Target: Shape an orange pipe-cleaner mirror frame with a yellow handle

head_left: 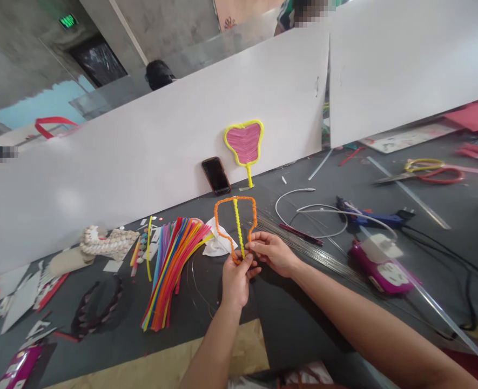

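Observation:
Above the dark table I hold a frame of twisted orange pipe cleaner (216, 219), bent into a fan-like outline. A twisted yellow pipe cleaner (239, 224) runs down its middle from the top edge. My left hand (237, 281) pinches the lower ends of the orange and yellow strands. At the lower right side of the outline, the fingers of my right hand (273, 253) are closed on the orange strand. Behind them a finished-looking pink fan with a yellow rim (244, 143) leans upright against the white board, beside a phone (216, 175).
Left of my hands lies a bundle of coloured pipe cleaners (174, 275), near a white tissue (218, 240). Thin wires (307, 248), a blue glue gun (376, 216), a purple power strip (380, 270) and scissors (425, 174) lie to the right. A white board (141, 167) borders the back.

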Available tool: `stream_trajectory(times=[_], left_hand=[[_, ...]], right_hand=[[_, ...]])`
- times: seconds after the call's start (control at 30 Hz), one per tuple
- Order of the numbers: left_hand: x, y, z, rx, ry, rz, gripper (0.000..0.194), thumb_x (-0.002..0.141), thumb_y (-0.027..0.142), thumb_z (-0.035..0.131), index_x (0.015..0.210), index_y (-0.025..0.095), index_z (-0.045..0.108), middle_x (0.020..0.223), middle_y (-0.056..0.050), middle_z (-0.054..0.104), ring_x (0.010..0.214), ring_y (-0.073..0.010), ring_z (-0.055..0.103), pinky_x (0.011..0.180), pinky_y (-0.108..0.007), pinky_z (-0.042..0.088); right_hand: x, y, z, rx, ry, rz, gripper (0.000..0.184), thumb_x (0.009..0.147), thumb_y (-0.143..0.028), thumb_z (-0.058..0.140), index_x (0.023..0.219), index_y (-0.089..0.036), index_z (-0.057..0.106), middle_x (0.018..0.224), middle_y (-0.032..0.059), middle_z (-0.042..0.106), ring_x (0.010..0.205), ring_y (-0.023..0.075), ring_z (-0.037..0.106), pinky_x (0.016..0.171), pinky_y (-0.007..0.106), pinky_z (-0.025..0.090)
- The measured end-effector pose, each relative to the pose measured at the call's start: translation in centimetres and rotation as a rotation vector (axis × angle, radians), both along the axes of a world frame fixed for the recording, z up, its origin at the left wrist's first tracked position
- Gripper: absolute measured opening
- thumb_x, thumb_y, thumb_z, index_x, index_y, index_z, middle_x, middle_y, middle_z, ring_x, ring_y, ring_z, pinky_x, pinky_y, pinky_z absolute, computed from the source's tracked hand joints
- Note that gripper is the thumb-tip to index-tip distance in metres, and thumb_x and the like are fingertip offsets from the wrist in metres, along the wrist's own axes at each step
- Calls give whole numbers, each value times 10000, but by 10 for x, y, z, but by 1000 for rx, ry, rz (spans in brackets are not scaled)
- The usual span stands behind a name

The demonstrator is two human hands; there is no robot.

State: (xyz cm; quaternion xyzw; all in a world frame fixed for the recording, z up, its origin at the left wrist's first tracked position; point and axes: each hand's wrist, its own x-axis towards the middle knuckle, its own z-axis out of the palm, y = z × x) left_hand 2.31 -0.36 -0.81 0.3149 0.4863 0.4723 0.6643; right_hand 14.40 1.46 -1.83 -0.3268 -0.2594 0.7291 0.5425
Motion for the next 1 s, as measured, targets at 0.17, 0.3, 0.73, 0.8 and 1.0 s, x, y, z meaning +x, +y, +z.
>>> stream_trajectory(times=[0.17, 0.3, 0.73, 0.8, 1.0], left_hand=[[-11, 5, 6, 322, 301, 231, 359, 715, 318, 696, 1014, 219, 523, 1008, -39, 579, 922, -139, 581, 808, -248, 483], [-21, 22, 31, 641, 695, 109, 199, 815, 297, 570, 999, 223, 593, 1066, -73, 606, 990, -184, 575, 879, -281, 441], [0, 67, 75, 728, 1401, -669, 186, 796, 192, 528, 846, 235, 701, 799, -26, 698, 829, -211, 586, 689, -287, 416], [1, 67, 76, 765, 1431, -712, 195, 795, 173, 516, 800, 234, 701, 740, -26, 681, 805, -208, 571, 663, -279, 402], [1, 69, 75, 827, 1424, -774, 213, 775, 143, 520, 738, 245, 703, 697, -30, 667, 769, -201, 550, 665, -281, 385]], right_hand=[[-2, 0, 1, 7, -78, -90, 292, 633, -381, 758, 728, -152, 603, 633, -17, 587, 459, 39, 401, 407, 178, 284], [-2, -2, 2, 38, -134, -39, 290, 660, -410, 732, 721, -156, 606, 637, -13, 594, 446, 40, 414, 407, 182, 307], [1, -11, 7, 277, -581, 2, 212, 798, -339, 535, 686, -181, 622, 530, -39, 492, 443, 75, 383, 441, 215, 293], [1, -12, 8, 341, -667, -34, 203, 804, -298, 515, 671, -188, 622, 531, -38, 488, 476, 87, 402, 477, 219, 312], [2, -12, 7, 471, -840, -75, 201, 806, -214, 478, 709, -191, 653, 574, -27, 523, 526, 103, 414, 515, 221, 313]])
